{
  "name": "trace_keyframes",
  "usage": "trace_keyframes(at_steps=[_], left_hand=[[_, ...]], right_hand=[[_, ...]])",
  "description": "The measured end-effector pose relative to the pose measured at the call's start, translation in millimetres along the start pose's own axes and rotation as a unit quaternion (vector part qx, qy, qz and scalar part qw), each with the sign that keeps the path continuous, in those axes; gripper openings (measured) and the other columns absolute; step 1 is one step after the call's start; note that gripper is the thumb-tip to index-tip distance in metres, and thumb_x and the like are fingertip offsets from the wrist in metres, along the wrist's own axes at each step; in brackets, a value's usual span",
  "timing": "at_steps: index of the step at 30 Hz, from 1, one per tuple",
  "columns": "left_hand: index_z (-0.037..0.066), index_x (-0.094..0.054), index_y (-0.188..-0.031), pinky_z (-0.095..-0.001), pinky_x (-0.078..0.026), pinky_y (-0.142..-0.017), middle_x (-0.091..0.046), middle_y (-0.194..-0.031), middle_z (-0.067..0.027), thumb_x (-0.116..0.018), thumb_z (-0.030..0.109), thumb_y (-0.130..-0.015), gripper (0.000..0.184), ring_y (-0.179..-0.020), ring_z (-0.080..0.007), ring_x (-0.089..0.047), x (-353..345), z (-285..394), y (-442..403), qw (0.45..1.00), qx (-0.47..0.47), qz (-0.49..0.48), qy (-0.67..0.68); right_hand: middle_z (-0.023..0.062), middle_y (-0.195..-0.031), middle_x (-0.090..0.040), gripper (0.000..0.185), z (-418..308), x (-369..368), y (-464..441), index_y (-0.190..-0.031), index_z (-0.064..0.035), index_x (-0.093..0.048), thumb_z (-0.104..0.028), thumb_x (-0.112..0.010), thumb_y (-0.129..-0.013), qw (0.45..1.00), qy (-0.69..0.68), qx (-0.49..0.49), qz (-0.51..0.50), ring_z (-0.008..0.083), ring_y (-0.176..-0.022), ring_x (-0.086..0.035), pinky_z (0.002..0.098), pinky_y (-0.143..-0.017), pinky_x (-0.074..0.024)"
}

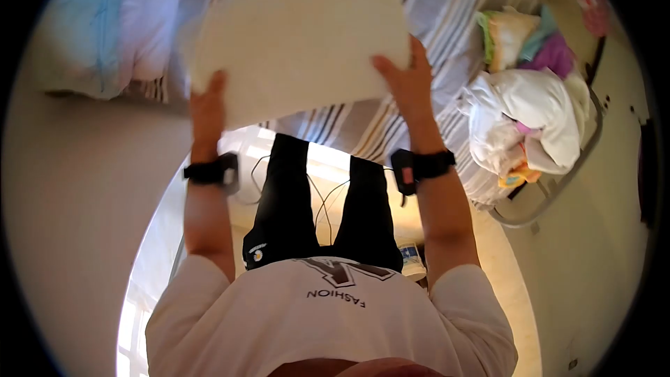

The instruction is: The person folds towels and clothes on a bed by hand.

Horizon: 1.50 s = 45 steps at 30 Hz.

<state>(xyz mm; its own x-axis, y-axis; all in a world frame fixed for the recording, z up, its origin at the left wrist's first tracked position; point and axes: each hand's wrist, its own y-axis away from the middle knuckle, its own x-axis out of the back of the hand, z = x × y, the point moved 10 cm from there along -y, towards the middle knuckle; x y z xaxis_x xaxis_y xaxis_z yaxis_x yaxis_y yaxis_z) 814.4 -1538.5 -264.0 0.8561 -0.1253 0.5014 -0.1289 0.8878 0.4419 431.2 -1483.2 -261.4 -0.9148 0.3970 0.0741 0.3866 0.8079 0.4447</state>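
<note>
A cream, flat, rectangular pad with rounded corners point(303, 42), perhaps a foam pillow, is held out in front of me above the bed. My left hand point(208, 108) grips its near left corner, thumb on top and fingers hidden beneath. At the right edge my right hand point(408, 80) holds it the same way, with the thumb on the upper face. The pad is slightly tilted, its right side farther from me than its left. Beneath it lies a striped sheet point(460, 7) in grey, brown and white. Both wrists wear black bands.
To the right, a heap of white cloth point(523, 115) lies on the bed, with colourful folded fabrics point(516, 38) behind it. Pale blue and pink bedding point(105, 28) is at the far left. A grey curved rail point(551, 202) runs beside the bed's right side.
</note>
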Motion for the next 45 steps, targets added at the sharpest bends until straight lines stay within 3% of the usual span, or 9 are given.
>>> trace_keyframes(at_steps=[7, 10, 13, 18, 24, 30, 38, 42, 45], left_hand=[[-0.004, -0.056, -0.115, -0.0347, -0.053, -0.076, -0.063, -0.106, -0.0130, -0.054, 0.048, -0.091, 0.058, -0.085, -0.0231, -0.064, 25, -92, -12, 0.973, 0.156, 0.062, 0.160], [0.000, -0.052, -0.125, -0.0397, -0.049, -0.085, -0.062, -0.112, -0.0111, -0.050, 0.044, -0.094, 0.054, -0.090, -0.0215, -0.060, 29, -310, -56, 0.955, 0.288, -0.053, 0.044], [0.008, -0.045, -0.134, -0.0469, -0.044, -0.092, -0.053, -0.126, -0.0104, -0.047, 0.043, -0.094, 0.052, -0.101, -0.0240, -0.053, 11, -249, -13, 0.945, 0.281, 0.061, 0.153], [0.010, -0.049, -0.118, -0.0426, -0.048, -0.080, -0.050, -0.112, -0.0077, -0.066, 0.046, -0.083, 0.053, -0.102, -0.0238, -0.052, -2, -269, 25, 0.928, 0.304, 0.021, 0.213], [0.012, -0.037, -0.130, -0.0438, -0.049, -0.074, -0.049, -0.123, -0.0105, -0.060, 0.040, -0.089, 0.055, -0.103, -0.0267, -0.054, -32, -276, 63, 0.926, 0.327, -0.109, 0.157], [0.012, -0.029, -0.140, -0.0345, -0.050, -0.074, -0.053, -0.119, -0.0099, -0.064, 0.026, -0.087, 0.065, -0.090, -0.0223, -0.059, -132, -140, 129, 0.944, 0.236, -0.233, -0.007], [0.007, -0.050, -0.129, -0.0391, -0.041, -0.095, -0.047, -0.130, -0.0152, -0.075, 0.020, -0.071, 0.064, -0.116, -0.0320, -0.050, -292, 238, 369, 0.761, -0.471, -0.410, -0.175], [0.004, -0.058, -0.099, -0.0298, -0.044, -0.084, -0.061, -0.101, -0.0118, -0.066, 0.009, -0.078, 0.023, -0.097, -0.0210, -0.059, -318, 236, 413, 0.770, -0.203, -0.587, -0.144], [0.005, -0.055, -0.099, -0.0245, -0.043, -0.079, -0.059, -0.094, -0.0082, -0.057, 0.002, -0.086, 0.014, -0.091, -0.0133, -0.057, -314, 269, 415, 0.803, -0.250, -0.540, -0.019]], right_hand=[[0.0119, -0.112, -0.059, 0.065, 7, -37, -34, -0.131, -0.0058, -0.047, -0.019, -0.077, -0.075, 0.997, -0.031, 0.069, -0.016, 0.0195, -0.092, -0.060, 0.0328, -0.078, -0.0503], [0.0132, -0.113, -0.059, 0.059, 61, 5, -3, -0.130, -0.0052, -0.046, -0.018, -0.072, -0.078, 0.995, 0.089, -0.036, 0.026, 0.0199, -0.088, -0.062, 0.0320, -0.076, -0.0506], [0.0129, -0.112, -0.057, 0.056, 110, 87, 30, -0.129, -0.0057, -0.048, -0.016, -0.070, -0.079, 0.986, 0.127, -0.046, 0.098, 0.0220, -0.088, -0.063, 0.0335, -0.079, -0.0499], [0.0259, -0.149, -0.006, 0.083, 70, 243, 60, -0.142, -0.0058, -0.028, -0.019, -0.074, -0.075, 0.853, 0.405, 0.020, 0.329, 0.0464, -0.120, -0.044, 0.0433, -0.101, -0.0401], [0.0155, -0.109, -0.057, 0.041, 89, 298, 23, -0.120, -0.0145, -0.056, -0.017, -0.061, -0.079, 0.859, 0.462, -0.076, 0.207, 0.0361, -0.102, -0.057, 0.0443, -0.087, -0.0466], [0.0162, -0.102, -0.060, 0.031, 112, 255, 114, -0.110, -0.0124, -0.064, -0.024, -0.060, -0.082, 0.882, 0.454, -0.126, 0.028, 0.0350, -0.096, -0.059, 0.0443, -0.083, -0.0474], [0.0080, -0.091, -0.056, 0.025, -50, 224, 294, -0.099, -0.0038, -0.064, -0.001, -0.068, -0.075, 0.989, -0.024, 0.011, -0.149, 0.0206, -0.084, -0.057, 0.0284, -0.075, -0.0468], [0.0040, -0.094, -0.056, 0.031, -69, 290, 311, -0.102, -0.0054, -0.061, 0.008, -0.061, -0.075, 0.995, 0.004, 0.086, -0.047, 0.0153, -0.085, -0.055, 0.0264, -0.073, -0.0473], [0.0025, -0.091, -0.056, 0.031, -61, 335, 322, -0.105, -0.0073, -0.060, 0.005, -0.062, -0.077, 0.994, -0.105, 0.028, -0.006, 0.0114, -0.079, -0.055, 0.0234, -0.064, -0.0476]])
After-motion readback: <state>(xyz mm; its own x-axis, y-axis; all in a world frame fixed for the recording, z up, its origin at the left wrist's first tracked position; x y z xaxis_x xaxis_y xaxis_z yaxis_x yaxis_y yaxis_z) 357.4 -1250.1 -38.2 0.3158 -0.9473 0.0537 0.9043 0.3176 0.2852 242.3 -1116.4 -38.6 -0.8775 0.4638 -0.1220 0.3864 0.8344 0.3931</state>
